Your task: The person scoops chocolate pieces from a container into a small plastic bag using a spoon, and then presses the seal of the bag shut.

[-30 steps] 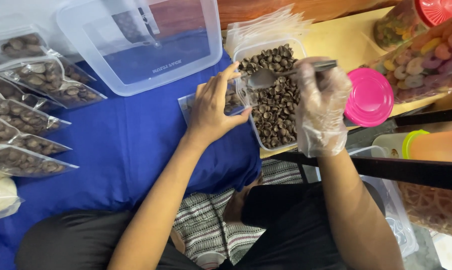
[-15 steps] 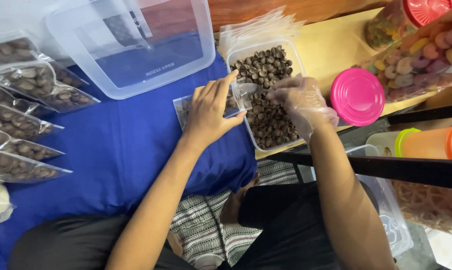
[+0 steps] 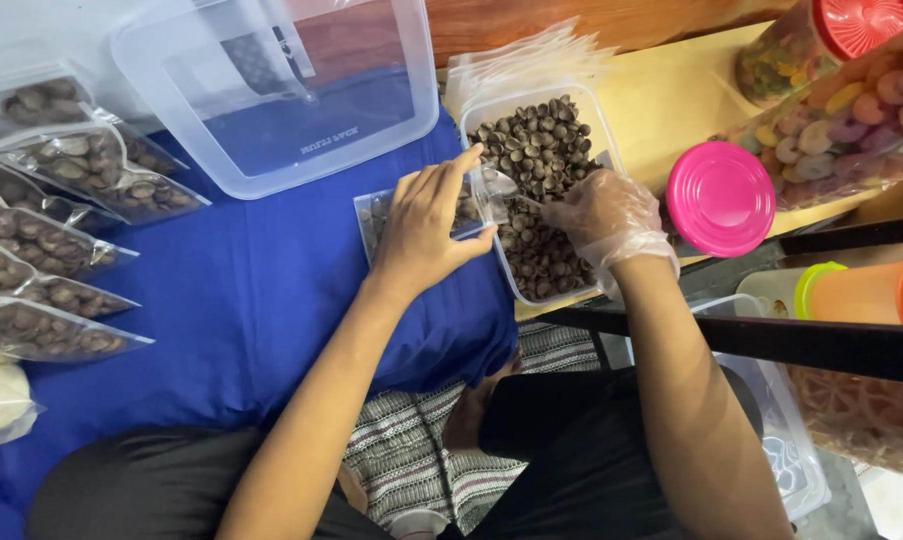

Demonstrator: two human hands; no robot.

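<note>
On the blue cloth in front of me, my left hand rests on a small clear bag. My thumb and first finger pinch the bag's open edge and hold it up next to the tub. The bag lies flat on the cloth, and I can see a few brown pieces inside it.

My right hand wears a thin see-through glove. It is closed around the handle of a spoon. The round end of the spoon is right at the mouth of the bag, just by my left fingertips. I cannot tell if there is anything in the spoon.

The tub is a clear box full of small brown round snacks. It sits just to the right of the bag, and my gloved hand is over it.

Behind the tub is a pile of empty clear bags. Far to my left lie filled bags of the same brown snacks in a row. A big clear lid sits at the top. A pink lid is near my right hand
</note>
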